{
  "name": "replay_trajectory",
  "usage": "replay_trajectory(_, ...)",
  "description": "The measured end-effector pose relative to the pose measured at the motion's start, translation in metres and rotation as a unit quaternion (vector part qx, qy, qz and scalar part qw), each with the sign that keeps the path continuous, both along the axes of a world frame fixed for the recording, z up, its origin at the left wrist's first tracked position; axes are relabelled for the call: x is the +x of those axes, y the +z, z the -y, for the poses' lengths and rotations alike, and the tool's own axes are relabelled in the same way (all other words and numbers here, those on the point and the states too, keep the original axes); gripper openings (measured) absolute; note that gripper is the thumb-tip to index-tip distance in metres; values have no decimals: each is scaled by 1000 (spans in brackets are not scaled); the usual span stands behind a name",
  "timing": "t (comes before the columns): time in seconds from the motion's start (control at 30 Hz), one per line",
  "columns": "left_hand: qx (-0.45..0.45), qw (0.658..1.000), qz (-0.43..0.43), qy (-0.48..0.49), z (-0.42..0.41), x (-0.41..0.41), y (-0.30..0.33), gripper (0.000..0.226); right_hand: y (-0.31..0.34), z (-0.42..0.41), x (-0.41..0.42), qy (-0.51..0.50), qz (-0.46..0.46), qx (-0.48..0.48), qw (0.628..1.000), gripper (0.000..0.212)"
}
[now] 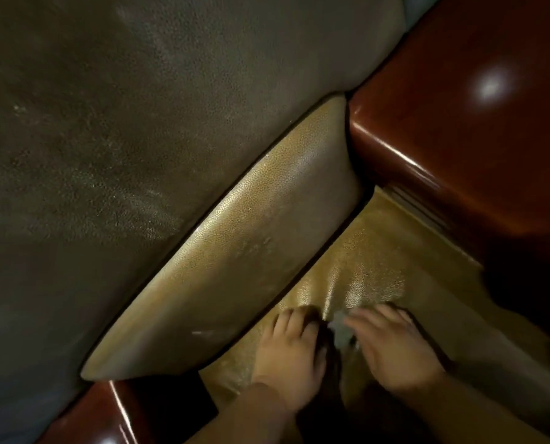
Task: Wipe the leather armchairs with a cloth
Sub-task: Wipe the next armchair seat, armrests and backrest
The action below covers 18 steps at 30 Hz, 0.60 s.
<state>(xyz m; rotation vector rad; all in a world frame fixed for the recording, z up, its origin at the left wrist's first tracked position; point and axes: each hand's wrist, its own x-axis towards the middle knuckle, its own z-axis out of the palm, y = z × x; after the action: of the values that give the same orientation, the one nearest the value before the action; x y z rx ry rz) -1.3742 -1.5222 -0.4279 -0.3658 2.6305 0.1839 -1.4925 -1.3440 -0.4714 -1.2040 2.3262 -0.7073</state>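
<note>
Grey cloth (342, 331) between both hands

blurred right hand (392, 350), grey cloth (342, 331) mostly hidden between hands, forearms cut off

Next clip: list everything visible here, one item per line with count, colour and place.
backrest: one, dark olive-brown leather, upper left.
lumbar cushion: one, tan pebbled leather, centre, against the backrest.
seat: one, tan leather, lower right of centre.
armrests: two, glossy reddish-brown, one upper right, one bottom left.
cloth: one, greyish, blurred, on the seat between the hands.
left hand: one, pressed on the seat.
right hand: one, blurred, fingers spread beside the cloth.
</note>
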Motion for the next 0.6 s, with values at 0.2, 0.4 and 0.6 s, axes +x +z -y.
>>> replay_trajectory(0.2, -107, 939, -238, -225, 126, -92, 101, 67, 69, 121, -66, -387, 240, -241, 857, 64)
replay_trajectory(0.4, -141, 908, -207, -336, 169, -110, 91, 84, 39, 176, -25, -193, 105, -104, 970, 80)
replay_trajectory(0.6, -122, 902, -240, -338, 171, -108, 81, 85, 34, 172, -82, -227, -22, -180, 957, 66)
